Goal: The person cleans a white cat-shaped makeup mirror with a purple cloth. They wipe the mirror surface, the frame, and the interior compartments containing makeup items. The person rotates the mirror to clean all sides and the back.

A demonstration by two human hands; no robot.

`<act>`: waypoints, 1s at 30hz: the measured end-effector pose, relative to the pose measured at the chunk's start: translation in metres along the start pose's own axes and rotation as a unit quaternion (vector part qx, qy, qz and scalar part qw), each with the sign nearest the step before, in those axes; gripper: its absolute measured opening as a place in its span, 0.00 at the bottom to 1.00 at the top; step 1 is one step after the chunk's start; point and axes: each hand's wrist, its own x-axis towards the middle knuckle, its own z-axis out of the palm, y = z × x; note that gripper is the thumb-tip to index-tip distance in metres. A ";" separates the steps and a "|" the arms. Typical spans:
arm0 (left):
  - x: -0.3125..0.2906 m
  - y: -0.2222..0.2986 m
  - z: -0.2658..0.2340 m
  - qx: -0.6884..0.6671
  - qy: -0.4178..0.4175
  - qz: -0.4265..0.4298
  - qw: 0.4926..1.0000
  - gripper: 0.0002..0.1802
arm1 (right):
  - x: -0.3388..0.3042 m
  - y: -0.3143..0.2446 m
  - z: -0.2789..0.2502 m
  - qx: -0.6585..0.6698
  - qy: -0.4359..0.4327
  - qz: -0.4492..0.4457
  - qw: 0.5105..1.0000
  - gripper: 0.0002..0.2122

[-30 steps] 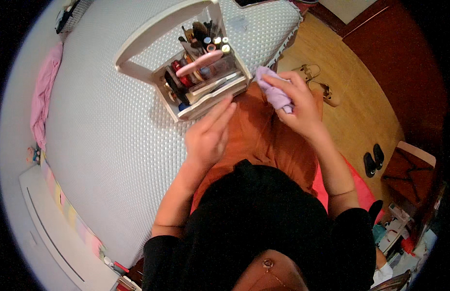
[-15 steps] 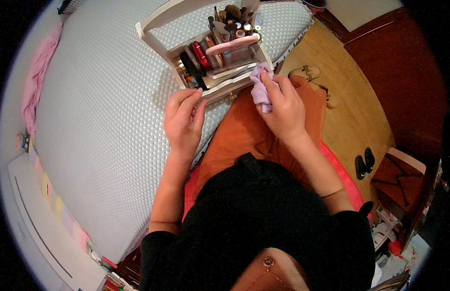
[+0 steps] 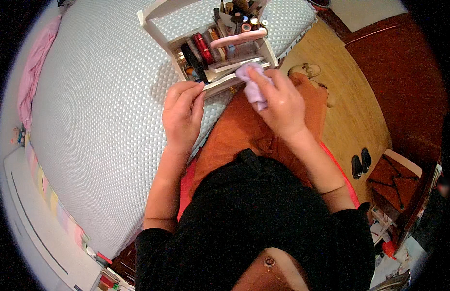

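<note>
A white makeup box point(image 3: 219, 87) stands on the bed, filled with brushes point(image 3: 230, 7), a red case point(image 3: 202, 47) and several other cosmetics. My left hand point(image 3: 180, 116) is closed in a pinch at the near left corner of the box, gripping its front edge. Crumpled in my right hand point(image 3: 285, 110) is a light purple cloth point(image 3: 254, 89), pressed against the right part of the front edge. A pink rounded piece point(image 3: 238, 38) lies across the middle of the box. The undersides of my fingers are hidden.
The box rests on a bed with a pale dotted cover point(image 3: 103, 111), my orange-clad legs point(image 3: 225, 128) beside it. On the wooden floor to the right are beige shoes point(image 3: 305, 71) and black slippers point(image 3: 361, 164). Pink fabric point(image 3: 38, 68) lies along the bed's far left.
My right hand has brought the cloth leftward and up onto the box's front edge. The left hand keeps its hold at the corner; the view has shifted slightly.
</note>
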 end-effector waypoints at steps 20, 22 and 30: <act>-0.005 -0.001 -0.003 -0.040 0.054 -0.091 0.994 0.32 | -0.002 -0.025 0.016 0.148 -0.019 -0.012 0.989 0.32; -0.009 -0.013 -0.002 -0.059 0.024 -0.076 0.995 0.35 | 0.000 -0.029 0.021 0.097 -0.004 -0.026 0.995 0.32; -0.012 -0.017 -0.002 -0.067 0.027 -0.068 0.995 0.37 | 0.003 -0.053 0.030 0.160 -0.064 -0.016 0.985 0.34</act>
